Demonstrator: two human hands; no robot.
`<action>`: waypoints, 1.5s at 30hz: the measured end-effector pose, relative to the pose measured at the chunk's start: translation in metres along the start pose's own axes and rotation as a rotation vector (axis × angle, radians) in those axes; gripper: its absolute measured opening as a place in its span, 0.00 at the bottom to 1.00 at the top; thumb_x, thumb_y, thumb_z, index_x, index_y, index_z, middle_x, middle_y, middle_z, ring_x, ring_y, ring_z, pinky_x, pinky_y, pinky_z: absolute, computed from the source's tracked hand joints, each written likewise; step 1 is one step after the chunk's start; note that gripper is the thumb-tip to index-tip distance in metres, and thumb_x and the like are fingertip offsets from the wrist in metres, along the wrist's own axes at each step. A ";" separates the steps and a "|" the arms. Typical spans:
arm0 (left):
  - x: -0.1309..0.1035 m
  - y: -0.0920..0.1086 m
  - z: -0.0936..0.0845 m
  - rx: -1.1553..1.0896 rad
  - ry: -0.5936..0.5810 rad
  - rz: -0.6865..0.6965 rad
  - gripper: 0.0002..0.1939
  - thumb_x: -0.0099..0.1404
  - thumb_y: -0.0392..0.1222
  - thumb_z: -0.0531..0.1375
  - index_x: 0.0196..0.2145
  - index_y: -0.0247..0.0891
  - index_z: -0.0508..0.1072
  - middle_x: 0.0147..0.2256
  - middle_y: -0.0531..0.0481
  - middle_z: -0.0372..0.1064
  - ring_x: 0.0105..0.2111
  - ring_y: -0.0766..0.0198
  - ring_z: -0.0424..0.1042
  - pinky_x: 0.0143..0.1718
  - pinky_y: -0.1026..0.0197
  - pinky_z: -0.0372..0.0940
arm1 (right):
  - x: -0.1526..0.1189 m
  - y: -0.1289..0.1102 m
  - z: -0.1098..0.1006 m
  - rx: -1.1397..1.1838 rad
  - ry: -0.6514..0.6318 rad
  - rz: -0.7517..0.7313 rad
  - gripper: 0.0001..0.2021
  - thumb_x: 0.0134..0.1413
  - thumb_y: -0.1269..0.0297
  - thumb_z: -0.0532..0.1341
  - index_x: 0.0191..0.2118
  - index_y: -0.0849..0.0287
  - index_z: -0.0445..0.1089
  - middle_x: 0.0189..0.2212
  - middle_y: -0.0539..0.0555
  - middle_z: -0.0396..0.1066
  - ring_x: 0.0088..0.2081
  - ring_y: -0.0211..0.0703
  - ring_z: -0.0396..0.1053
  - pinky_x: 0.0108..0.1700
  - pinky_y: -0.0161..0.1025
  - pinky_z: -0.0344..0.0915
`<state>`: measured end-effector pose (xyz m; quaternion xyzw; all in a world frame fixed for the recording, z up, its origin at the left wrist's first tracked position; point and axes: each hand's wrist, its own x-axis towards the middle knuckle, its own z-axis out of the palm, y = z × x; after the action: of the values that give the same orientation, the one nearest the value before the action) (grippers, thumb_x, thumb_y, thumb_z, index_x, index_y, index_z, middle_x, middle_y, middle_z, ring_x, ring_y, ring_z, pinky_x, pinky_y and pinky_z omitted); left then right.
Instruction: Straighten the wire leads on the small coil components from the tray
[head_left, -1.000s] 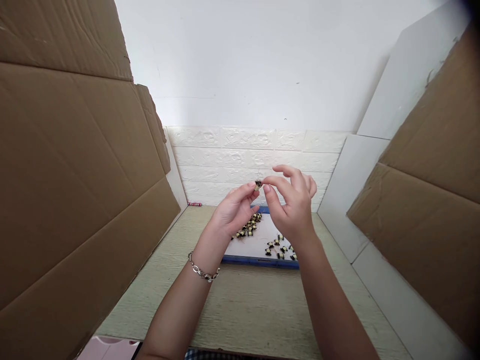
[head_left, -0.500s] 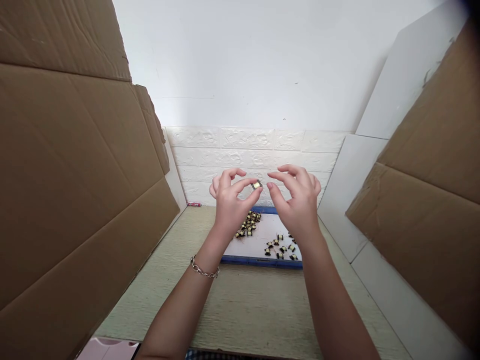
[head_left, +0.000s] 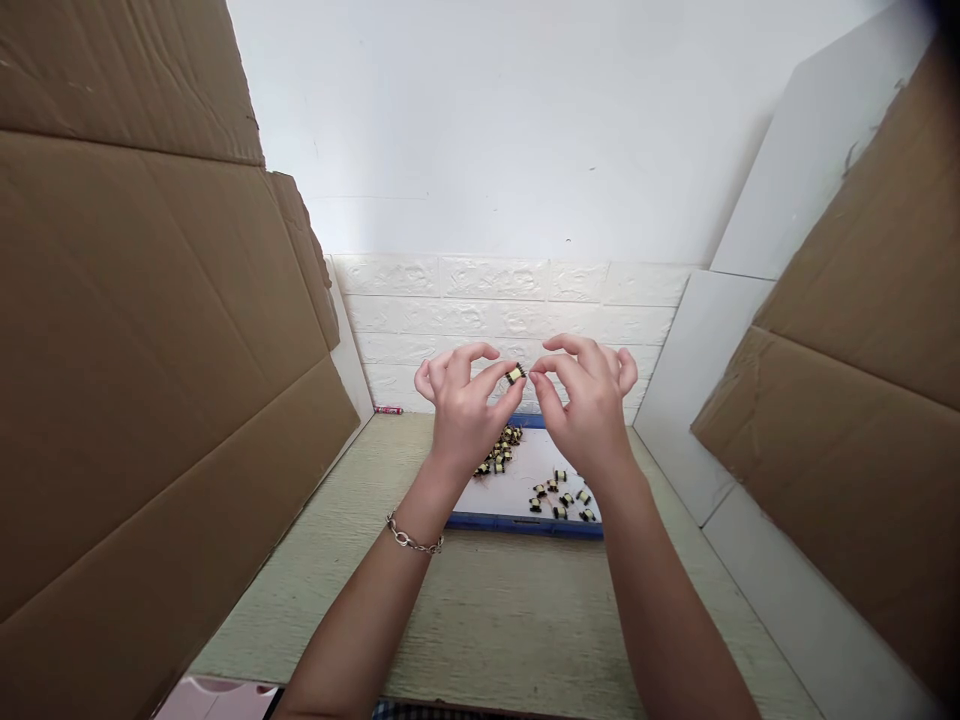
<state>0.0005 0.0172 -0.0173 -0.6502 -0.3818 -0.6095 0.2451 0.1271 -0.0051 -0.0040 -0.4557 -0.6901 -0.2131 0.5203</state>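
My left hand (head_left: 466,408) pinches a small transformer coil (head_left: 515,374) between thumb and index finger, up above the tray. The coil has a pale yellow winding, black ends and a row of metal pins facing right. Close by on the right, my right hand (head_left: 590,408) has its thumb and index fingertip brought together beside those pins. Whatever lies between these fingertips, possibly a thin wire, is too small to make out. Beneath both hands is a blue-rimmed tray (head_left: 517,524) with a white floor. It bears a heap of similar coils (head_left: 506,450) at the left.
Several loose coils (head_left: 566,498) lie spread at the tray's right front, partly behind my right forearm. Cardboard sheets (head_left: 150,380) flank the greenish tabletop (head_left: 502,610) on both sides. A white brick-patterned wall (head_left: 495,275) closes off the back, with a small red tube (head_left: 388,410) near its left corner.
My right hand has moved slightly left to the coil, and its thumb and index finger have closed together. The coil has turned a little in my left hand.
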 end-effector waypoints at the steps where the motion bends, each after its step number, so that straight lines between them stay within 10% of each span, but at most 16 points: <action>1: 0.001 0.000 -0.001 -0.011 -0.002 -0.014 0.05 0.56 0.44 0.62 0.32 0.44 0.75 0.38 0.48 0.68 0.41 0.57 0.59 0.45 0.52 0.49 | 0.000 0.000 0.000 0.006 -0.007 -0.006 0.04 0.55 0.66 0.55 0.31 0.54 0.65 0.44 0.50 0.66 0.47 0.45 0.61 0.57 0.56 0.38; 32: 0.008 -0.017 -0.004 -0.972 -0.366 -0.475 0.07 0.51 0.43 0.64 0.31 0.46 0.77 0.44 0.49 0.61 0.49 0.61 0.62 0.52 0.55 0.57 | 0.005 0.005 -0.009 0.247 -0.151 0.051 0.05 0.54 0.66 0.55 0.30 0.53 0.67 0.44 0.51 0.63 0.47 0.45 0.60 0.52 0.51 0.51; 45: 0.015 0.002 -0.026 -0.333 -0.311 -0.115 0.07 0.52 0.42 0.64 0.32 0.46 0.76 0.41 0.50 0.64 0.45 0.59 0.59 0.50 0.53 0.55 | 0.007 0.009 -0.014 0.251 -0.039 0.133 0.04 0.48 0.64 0.60 0.25 0.54 0.69 0.41 0.50 0.67 0.45 0.46 0.63 0.53 0.54 0.52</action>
<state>-0.0136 -0.0013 0.0011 -0.7450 -0.3456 -0.5692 0.0376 0.1420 -0.0088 0.0064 -0.4361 -0.6896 -0.0813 0.5724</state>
